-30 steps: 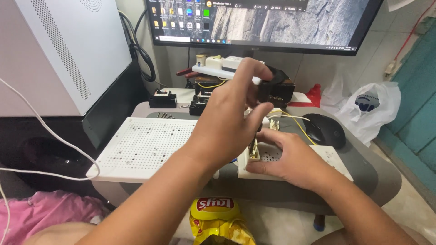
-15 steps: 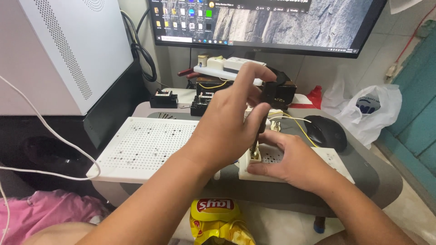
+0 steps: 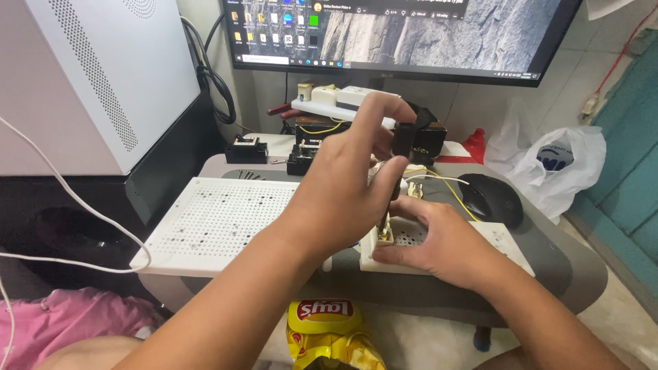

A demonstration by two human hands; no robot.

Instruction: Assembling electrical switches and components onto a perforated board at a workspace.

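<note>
The left hand [image 3: 346, 188] holds a black screwdriver handle [image 3: 403, 139] in a closed grip above a small white perforated board [image 3: 504, 240] on the desk [image 3: 562, 264], which the right hand [image 3: 439, 240] clasps at its near edge

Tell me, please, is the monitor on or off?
On: the monitor shows desktop icons and a rock-face wallpaper.

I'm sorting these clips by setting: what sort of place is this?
Probably a home electronics bench at a computer desk. A large monitor and a white computer case stand behind, and both hands work with a black-handled tool on a white perforated board with yellow wires.
</note>
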